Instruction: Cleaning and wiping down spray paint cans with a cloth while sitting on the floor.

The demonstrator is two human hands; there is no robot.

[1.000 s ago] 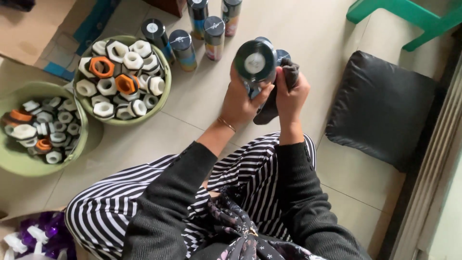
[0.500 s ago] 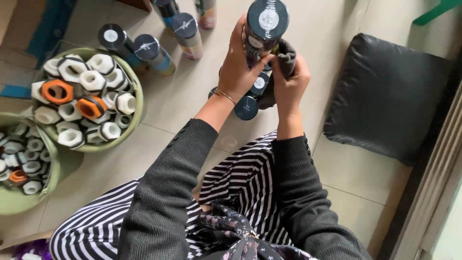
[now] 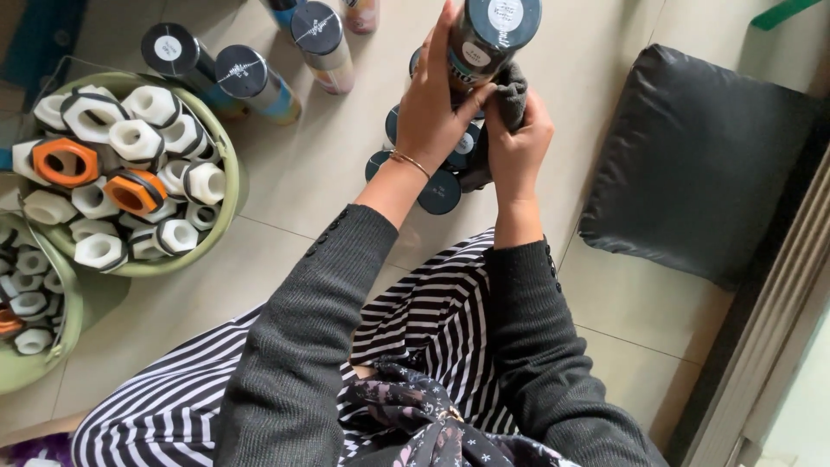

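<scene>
My left hand (image 3: 430, 104) grips a dark spray can (image 3: 484, 39) with a round cap, held upright above the floor. My right hand (image 3: 519, 138) presses a dark grey cloth (image 3: 512, 91) against the can's side. Below my hands, several more dark-capped cans (image 3: 441, 186) stand grouped on the tiled floor, partly hidden by my wrists. Both arms wear dark grey sleeves, and a thin bracelet sits on my left wrist.
A green basin (image 3: 226, 207) at the left holds white and orange hexagonal plastic fittings; a second green basin (image 3: 35, 367) lies at the left edge. Other spray cans (image 3: 251, 78) stand at the top. A black cushion (image 3: 700, 164) lies at the right.
The can has risen toward the top of the view, and my hands sit closer to the camera. The cloth stays pressed on the can. The view has shifted so the basins slid left.
</scene>
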